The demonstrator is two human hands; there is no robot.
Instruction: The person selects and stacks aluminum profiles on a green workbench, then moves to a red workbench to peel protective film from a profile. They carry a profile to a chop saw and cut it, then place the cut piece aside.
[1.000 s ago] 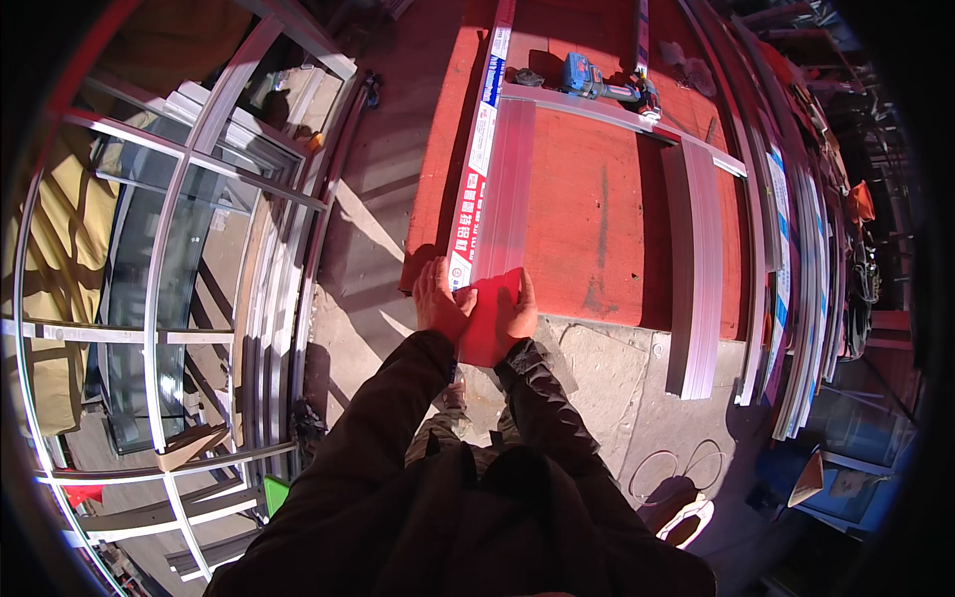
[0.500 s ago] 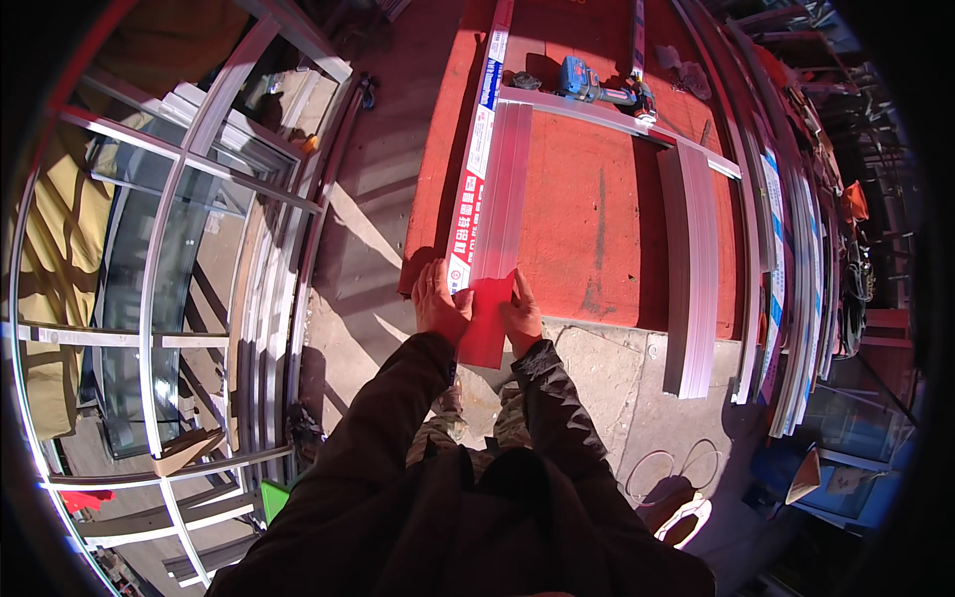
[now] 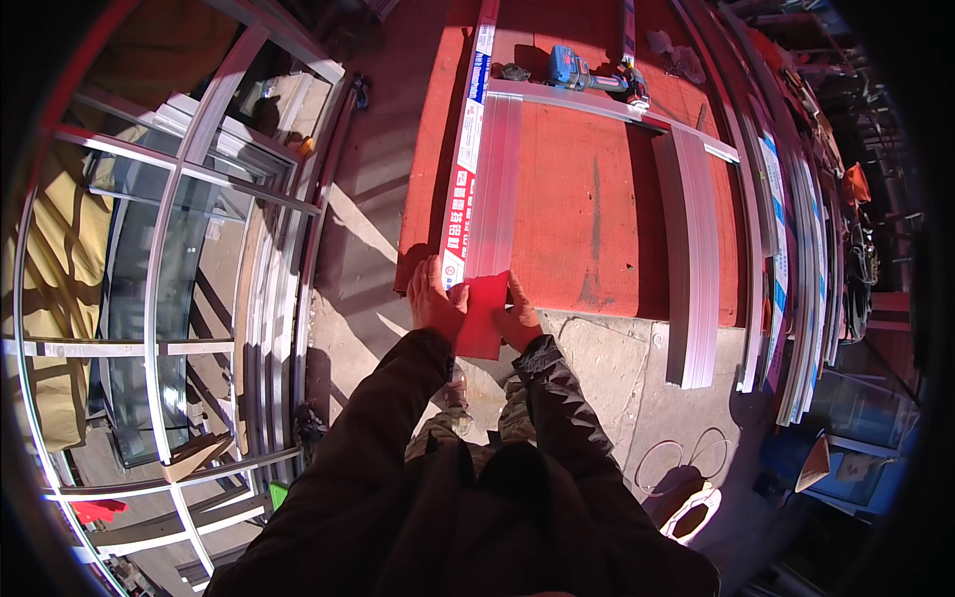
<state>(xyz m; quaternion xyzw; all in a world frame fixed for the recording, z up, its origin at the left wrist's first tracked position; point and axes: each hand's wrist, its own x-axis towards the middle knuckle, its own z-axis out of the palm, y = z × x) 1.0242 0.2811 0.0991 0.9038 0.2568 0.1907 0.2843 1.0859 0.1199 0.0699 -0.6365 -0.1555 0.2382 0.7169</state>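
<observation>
The flat panel [image 3: 493, 189] lies straight ahead, between the two hands, its long axis running from near to far. Its far end reaches the metal crossbar [image 3: 582, 102], while its near end hangs past the near edge of the red counter [image 3: 567, 219]. The left hand [image 3: 436, 301] is at the panel's left edge, and the right hand [image 3: 518, 316] is at its right; both are equally near.

The left fingers are stretched out at the near end of the labelled bar [image 3: 460, 209], with the thumb toward the panel. The right fingers rest along the panel's right edge. Whether either set grips underneath cannot be told.

The panel looks long, narrow and pinkish grey, with fine lengthwise lines; its near part shows bright red, perhaps from shade or light.
</observation>
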